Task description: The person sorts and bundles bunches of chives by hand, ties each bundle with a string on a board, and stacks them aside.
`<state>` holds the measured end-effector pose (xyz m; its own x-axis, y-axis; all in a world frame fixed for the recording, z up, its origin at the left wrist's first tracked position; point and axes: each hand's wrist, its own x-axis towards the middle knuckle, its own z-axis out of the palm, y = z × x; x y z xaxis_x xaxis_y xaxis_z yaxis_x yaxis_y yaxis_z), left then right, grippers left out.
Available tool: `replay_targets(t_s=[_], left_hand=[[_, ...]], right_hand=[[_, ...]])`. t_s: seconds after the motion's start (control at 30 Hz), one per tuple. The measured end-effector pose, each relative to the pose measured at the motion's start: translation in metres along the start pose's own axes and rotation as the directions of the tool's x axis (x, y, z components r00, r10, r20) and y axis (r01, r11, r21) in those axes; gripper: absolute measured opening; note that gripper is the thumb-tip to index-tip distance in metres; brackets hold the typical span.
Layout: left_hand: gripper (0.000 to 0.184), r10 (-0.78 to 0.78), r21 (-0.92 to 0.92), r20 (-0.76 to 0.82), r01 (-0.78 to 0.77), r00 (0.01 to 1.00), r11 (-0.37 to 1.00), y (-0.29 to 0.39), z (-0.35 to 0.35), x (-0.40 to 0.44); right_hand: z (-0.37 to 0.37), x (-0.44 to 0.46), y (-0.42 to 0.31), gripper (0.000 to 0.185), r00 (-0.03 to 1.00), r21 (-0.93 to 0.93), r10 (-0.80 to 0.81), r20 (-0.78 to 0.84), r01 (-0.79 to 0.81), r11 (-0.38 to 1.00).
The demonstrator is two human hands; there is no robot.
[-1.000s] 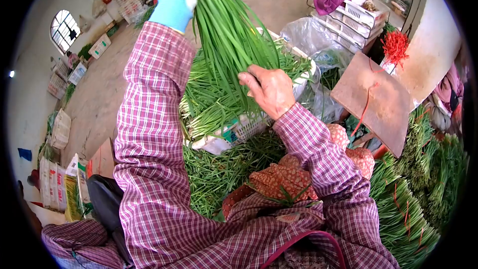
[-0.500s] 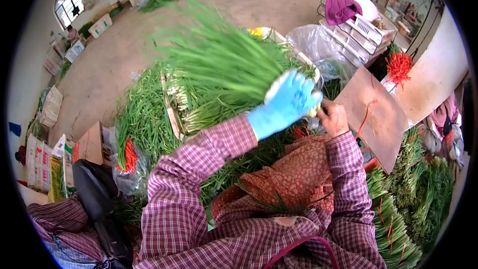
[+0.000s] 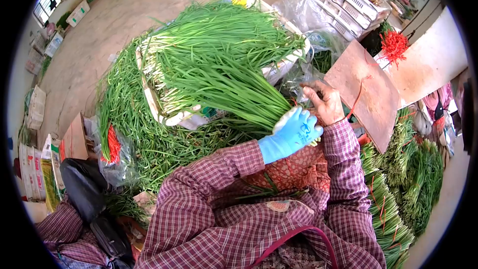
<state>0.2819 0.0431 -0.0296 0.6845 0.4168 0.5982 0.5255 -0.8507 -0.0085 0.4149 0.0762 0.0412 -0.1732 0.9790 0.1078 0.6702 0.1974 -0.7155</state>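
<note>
My left hand [image 3: 293,135], in a blue glove with a white cuff of material at the fingers, is closed round the white stem ends of a bunch of chives [image 3: 239,92]. The long green leaves point away to the upper left, over a white crate [image 3: 149,92] heaped with more chives [image 3: 214,30]. Just right of the bunch is my bare right hand [image 3: 326,103], thumb and fingers bent together. A bit of red shows by its fingertips, but what they pinch is too small to make out.
Loose greens [image 3: 169,154] pile round the crate. At right stand a brown board [image 3: 366,94], a tuft of red ties [image 3: 395,47] and tied bundles [image 3: 388,209]. White baskets [image 3: 343,15] are stacked at the back right. A black boot-like object [image 3: 84,189] is at lower left.
The bunch has come down and nearer, from a blurred swing to lying over the crate. My left hand has lowered with it. My right hand has shifted slightly up beside the stems. The view has tilted down.
</note>
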Motion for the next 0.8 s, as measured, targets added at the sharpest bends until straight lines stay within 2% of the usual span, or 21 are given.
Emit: replay_targets(t_s=[0.03, 0.07, 0.1, 0.17, 0.23, 0.3, 0.33, 0.37, 0.4, 0.43, 0.47, 0.5, 0.53, 0.57, 0.6, 0.63, 0.67, 0.7, 0.73, 0.77, 0.8], left_hand=[[0.007, -0.071, -0.06, 0.027, 0.073, 0.997, 0.996, -0.005, -0.01, 0.005], [0.01, -0.113, -0.022, 0.007, 0.113, 0.994, 0.993, -0.015, -0.022, 0.014], [0.019, -0.186, -0.065, -0.045, 0.183, 0.982, 0.981, -0.026, -0.045, 0.022], [0.018, -0.318, -0.35, -0.325, 0.199, 0.891, 0.915, -0.057, -0.082, 0.048], [0.015, -0.467, -0.562, -0.294, 0.245, 0.834, 0.79, -0.077, -0.116, 0.076], [0.018, -0.402, -0.554, -0.389, 0.139, 0.829, 0.821, -0.075, -0.154, 0.108], [0.018, -0.384, -0.541, -0.428, 0.107, 0.818, 0.834, -0.074, -0.162, 0.123], [0.02, -0.235, -0.45, -0.564, -0.056, 0.792, 0.892, -0.071, -0.168, 0.139], [0.021, -0.085, -0.333, -0.682, -0.204, 0.726, 0.921, -0.067, -0.173, 0.153], [0.023, -0.113, -0.391, -0.705, -0.25, 0.7, 0.886, -0.055, -0.176, 0.164], [0.025, -0.144, -0.441, -0.725, -0.293, 0.673, 0.848, -0.043, -0.179, 0.175], [0.029, -0.149, -0.53, -0.748, -0.448, 0.646, 0.72, -0.039, -0.18, 0.187], [0.03, -0.288, -0.658, -0.689, -0.407, 0.665, 0.634, -0.027, -0.181, 0.19], [0.02, -0.298, -0.709, -0.687, -0.523, 0.663, 0.472, -0.011, -0.188, 0.199], [0.021, -0.317, -0.715, -0.694, -0.567, 0.646, 0.409, -0.004, -0.185, 0.209], [0.023, -0.339, -0.693, -0.721, -0.615, 0.605, 0.377, 0.001, -0.178, 0.219], [0.025, -0.366, -0.655, -0.754, -0.658, 0.545, 0.372, 0.005, -0.168, 0.23], [0.026, -0.406, -0.626, -0.773, -0.689, 0.487, 0.366, 0.011, -0.151, 0.241], [0.025, -0.425, -0.754, -0.612, -0.655, 0.667, 0.058, 0.009, -0.145, 0.247], [0.024, -0.419, -0.8, -0.415, -0.543, 0.808, -0.254, 0.006, -0.139, 0.253], [0.025, -0.329, -0.708, -0.246, -0.401, 0.912, -0.581, 0.003, -0.11, 0.268]], right_hand=[[0.005, 0.001, 0.01, 0.033, 0.997, 0.176, -0.037, -0.061, 0.047, 0.983], [0.005, 0.001, 0.016, 0.041, 0.989, 0.341, -0.059, -0.135, 0.102, 0.935], [0.002, -0.001, 0.011, 0.055, 0.993, 0.475, -0.041, -0.113, 0.091, 0.875], [0.001, 0.003, 0.014, 0.078, 0.968, 0.599, -0.197, -0.155, 0.251, 0.76], [0.001, 0.011, -0.004, 0.11, 0.92, 0.536, -0.33, -0.212, 0.392, 0.747], [-0.002, 0.021, -0.04, 0.133, 0.881, 0.394, -0.377, -0.287, 0.467, 0.792], [-0.005, 0.033, -0.05, 0.146, 0.848, 0.22, -0.431, -0.307, 0.504, 0.835], [-0.012, 0.039, -0.065, 0.151, 0.8, 0.136, -0.475, -0.368, 0.551, 0.823], [-0.019, 0.048, -0.08, 0.145, 0.729, 0.118, -0.525, -0.439, 0.627, 0.77], [-0.03, 0.052, -0.089, 0.132, 0.785, 0.482, -0.436, -0.439, 0.616, 0.623], [-0.04, 0.056, -0.098, 0.12, 0.834, 0.803, -0.34, -0.434, 0.53, 0.274], [-0.051, 0.059, -0.107, 0.107, 0.873, 0.905, -0.242, -0.424, 0.416, -0.088], [-0.068, 0.054, -0.102, 0.096, 0.843, 0.878, -0.247, -0.477, 0.447, -0.17], [-0.084, 0.049, -0.097, 0.085, 0.811, 0.845, -0.252, -0.528, 0.471, -0.253], [-0.097, 0.046, -0.09, 0.074, 0.617, 0.627, -0.313, -0.722, 0.775, 0.081], [-0.109, 0.043, -0.083, 0.062, 0.373, 0.238, -0.35, -0.859, 0.897, 0.372], [-0.134, 0.034, -0.074, 0.064, 0.202, -0.198, -0.567, -0.799, 0.801, 0.565], [-0.159, 0.025, -0.065, 0.066, 0.015, -0.612, -0.738, -0.674, 0.548, 0.57], [-0.182, 0.0, -0.055, 0.073, 0.209, -0.761, -0.794, -0.571, 0.229, 0.607], [-0.202, -0.014, -0.039, 0.069, 0.258, -0.826, -0.816, -0.517, 0.098, 0.555], [-0.221, -0.028, -0.024, 0.066, 0.305, -0.88, -0.833, -0.46, -0.03, 0.475]])
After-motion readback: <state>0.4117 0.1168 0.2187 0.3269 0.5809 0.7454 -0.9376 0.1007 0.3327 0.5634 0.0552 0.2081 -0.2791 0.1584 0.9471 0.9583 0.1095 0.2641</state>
